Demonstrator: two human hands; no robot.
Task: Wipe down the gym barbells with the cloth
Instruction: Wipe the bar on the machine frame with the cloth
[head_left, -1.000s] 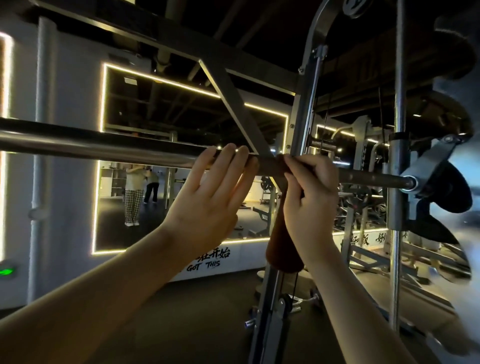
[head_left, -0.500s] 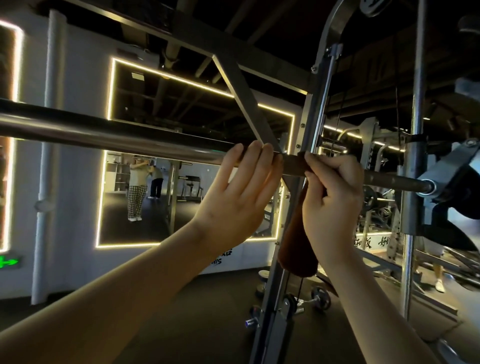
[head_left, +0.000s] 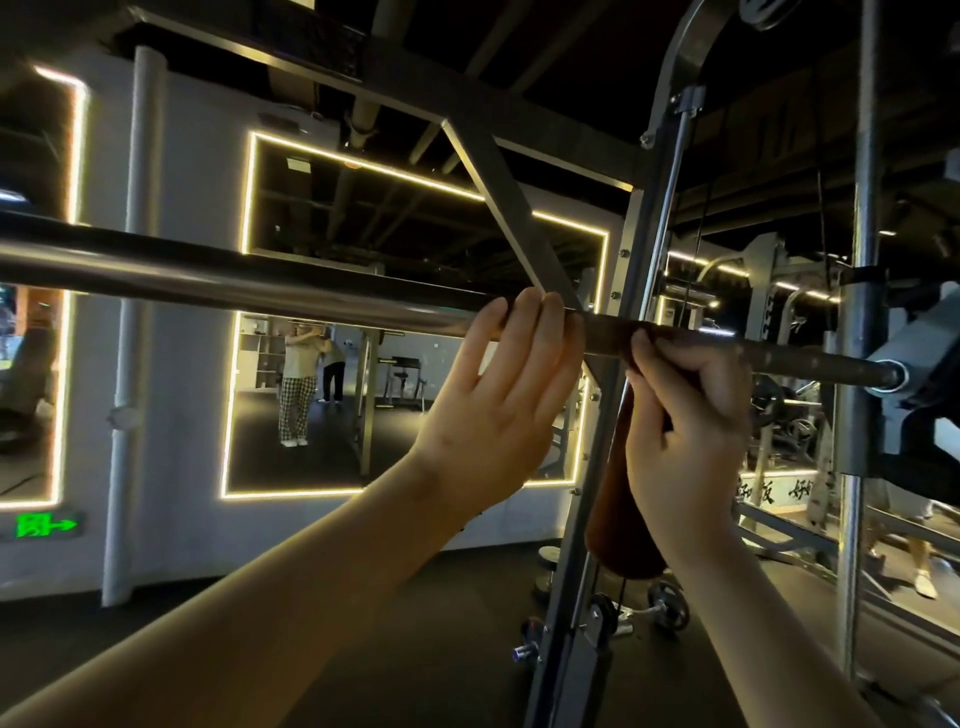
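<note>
steel barbell horizontal, brown cloth draped (hanging)

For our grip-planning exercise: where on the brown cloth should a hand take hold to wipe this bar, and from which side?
Probably where the cloth wraps the barbell, from the near side, as the right hand does: fingers curl round the thin round bar there, whereas the hanging tail presses nothing.

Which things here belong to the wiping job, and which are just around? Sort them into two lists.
Job in hand:
barbell
cloth, draped over the barbell
right hand, gripping the cloth on the barbell
left hand, straight fingers resting on the barbell

Just around:
lit mirror
green exit sign
rack post
</note>
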